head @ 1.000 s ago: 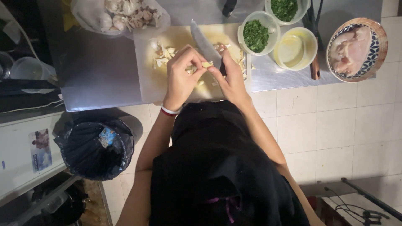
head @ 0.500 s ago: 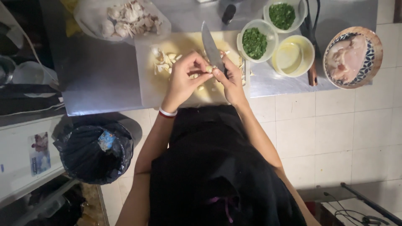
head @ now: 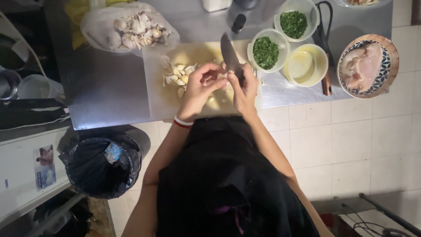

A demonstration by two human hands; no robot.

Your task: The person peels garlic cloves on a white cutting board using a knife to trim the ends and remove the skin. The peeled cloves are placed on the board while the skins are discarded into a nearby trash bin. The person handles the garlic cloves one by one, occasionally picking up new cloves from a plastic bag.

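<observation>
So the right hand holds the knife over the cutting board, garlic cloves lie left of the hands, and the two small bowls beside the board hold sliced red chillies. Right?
Not quite. In the head view the two small bowls hold chopped green herbs, not red chillies. The rest stands: the right hand holds the knife over the cutting board, and the garlic cloves lie left of the hands.

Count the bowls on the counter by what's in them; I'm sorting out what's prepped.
Chopped green herbs: 2
Yellow liquid: 1
Raw pale meat, patterned bowl: 1
Total: 4 bowls fully in view
</observation>
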